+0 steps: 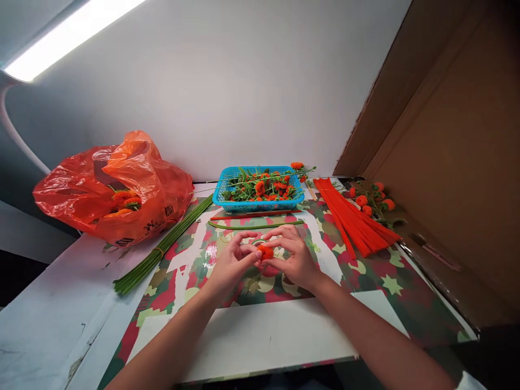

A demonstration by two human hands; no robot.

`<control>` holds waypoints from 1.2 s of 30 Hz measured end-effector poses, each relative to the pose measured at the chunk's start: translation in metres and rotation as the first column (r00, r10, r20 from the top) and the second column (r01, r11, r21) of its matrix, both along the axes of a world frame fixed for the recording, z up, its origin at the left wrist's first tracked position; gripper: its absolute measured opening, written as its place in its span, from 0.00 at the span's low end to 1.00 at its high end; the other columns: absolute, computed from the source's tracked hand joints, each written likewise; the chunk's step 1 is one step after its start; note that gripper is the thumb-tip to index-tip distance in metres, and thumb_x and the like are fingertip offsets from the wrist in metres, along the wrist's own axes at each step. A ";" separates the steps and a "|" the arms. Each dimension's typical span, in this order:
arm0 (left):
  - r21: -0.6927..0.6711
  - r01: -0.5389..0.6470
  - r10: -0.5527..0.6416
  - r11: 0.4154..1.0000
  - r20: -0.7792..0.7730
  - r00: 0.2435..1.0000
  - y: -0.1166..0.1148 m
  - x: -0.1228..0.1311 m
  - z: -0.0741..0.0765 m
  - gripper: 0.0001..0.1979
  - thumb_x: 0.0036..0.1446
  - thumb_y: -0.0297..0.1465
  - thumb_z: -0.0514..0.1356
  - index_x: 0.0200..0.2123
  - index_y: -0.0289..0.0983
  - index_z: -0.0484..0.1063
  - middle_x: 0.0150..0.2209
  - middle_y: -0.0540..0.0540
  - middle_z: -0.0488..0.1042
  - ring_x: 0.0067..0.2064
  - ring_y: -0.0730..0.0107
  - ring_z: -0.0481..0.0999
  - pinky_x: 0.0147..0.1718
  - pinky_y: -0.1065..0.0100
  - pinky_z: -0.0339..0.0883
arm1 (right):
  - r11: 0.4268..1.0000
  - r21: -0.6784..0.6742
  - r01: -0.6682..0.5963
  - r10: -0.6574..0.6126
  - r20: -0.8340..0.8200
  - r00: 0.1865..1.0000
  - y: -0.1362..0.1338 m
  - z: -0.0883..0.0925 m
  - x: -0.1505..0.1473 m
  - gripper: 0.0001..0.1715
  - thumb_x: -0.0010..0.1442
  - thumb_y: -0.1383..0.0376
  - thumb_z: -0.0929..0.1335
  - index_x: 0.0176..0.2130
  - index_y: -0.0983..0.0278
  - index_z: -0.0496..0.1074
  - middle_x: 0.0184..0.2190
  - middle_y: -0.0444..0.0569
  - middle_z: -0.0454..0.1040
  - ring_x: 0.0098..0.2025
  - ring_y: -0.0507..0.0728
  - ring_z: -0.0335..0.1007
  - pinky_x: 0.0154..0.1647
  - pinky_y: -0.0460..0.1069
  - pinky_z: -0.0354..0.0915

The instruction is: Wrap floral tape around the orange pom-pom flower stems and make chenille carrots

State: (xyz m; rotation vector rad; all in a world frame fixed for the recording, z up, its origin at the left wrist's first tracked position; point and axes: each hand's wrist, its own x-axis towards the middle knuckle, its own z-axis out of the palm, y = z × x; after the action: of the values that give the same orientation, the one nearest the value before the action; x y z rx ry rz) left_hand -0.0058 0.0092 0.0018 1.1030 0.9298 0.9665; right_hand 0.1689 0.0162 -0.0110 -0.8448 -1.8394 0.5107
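Note:
Over the middle of the table, a small fuzzy orange flower head [266, 252] sits between the fingertips of both hands. It looks made of pipe cleaner. My left hand [235, 259] pinches it from the left with thumb and fingers. From the other side, my right hand [294, 257] closes thumb and fingertips on it, the fingers curved over the top. The flower's underside is partly hidden by the fingers. Just beyond the hands, a green pipe cleaner [244, 225] lies crosswise, with a thin red strip [260, 214] behind it.
A blue basket [260, 206] of orange flowers and green stems stands at the back. Left are a red plastic bag [162, 189] holding orange flowers and a bundle of green pipe cleaners [162, 249]. Orange pipe cleaners [353, 216] fan out right, near more flowers [366, 210] and a cardboard wall [447, 151].

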 end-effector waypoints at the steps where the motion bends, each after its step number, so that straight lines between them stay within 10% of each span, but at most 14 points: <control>1: 0.008 0.000 0.000 1.000 0.002 1.000 0.000 0.000 0.000 0.24 0.50 0.36 0.66 0.47 0.38 0.63 0.25 0.53 0.75 0.28 0.71 0.75 0.31 0.70 0.70 | 1.000 -0.014 0.000 -0.001 -0.014 1.000 -0.001 0.001 -0.001 0.14 0.51 0.66 0.75 0.39 0.56 0.76 0.42 0.46 0.75 0.47 0.59 0.66 0.49 0.57 0.63; 6: 0.108 -0.069 0.075 0.992 -0.050 0.996 0.001 -0.002 -0.003 0.18 0.52 0.36 0.65 0.45 0.38 0.68 0.30 0.50 0.77 0.32 0.70 0.77 0.33 0.71 0.71 | 0.998 -0.049 0.032 -0.035 -0.045 0.998 -0.004 0.003 -0.002 0.30 0.47 0.64 0.77 0.50 0.56 0.71 0.47 0.48 0.73 0.51 0.60 0.65 0.52 0.57 0.62; 28: -0.068 -0.032 0.035 0.997 0.035 0.999 0.002 -0.004 -0.008 0.14 0.47 0.37 0.69 0.37 0.37 0.79 0.36 0.44 0.81 0.35 0.67 0.80 0.35 0.68 0.75 | 0.998 -0.054 0.031 -0.037 -0.129 0.991 0.000 -0.007 -0.003 0.15 0.51 0.69 0.75 0.40 0.55 0.78 0.38 0.46 0.76 0.42 0.57 0.67 0.44 0.55 0.65; 36: 0.215 -0.162 0.178 0.963 -0.060 0.982 -0.003 0.003 -0.005 0.13 0.50 0.34 0.67 0.39 0.36 0.76 0.39 0.44 0.80 0.41 0.62 0.79 0.42 0.63 0.75 | 0.987 -0.047 0.155 -0.160 -0.137 0.978 -0.003 -0.006 -0.007 0.19 0.50 0.68 0.75 0.43 0.56 0.76 0.39 0.47 0.75 0.44 0.57 0.70 0.46 0.54 0.67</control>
State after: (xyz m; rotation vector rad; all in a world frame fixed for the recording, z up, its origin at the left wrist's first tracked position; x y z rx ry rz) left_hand -0.0033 0.0059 -0.0032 1.2613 1.0165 1.1904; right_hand 0.1622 0.0129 -0.0170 -0.9465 -1.6241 0.4909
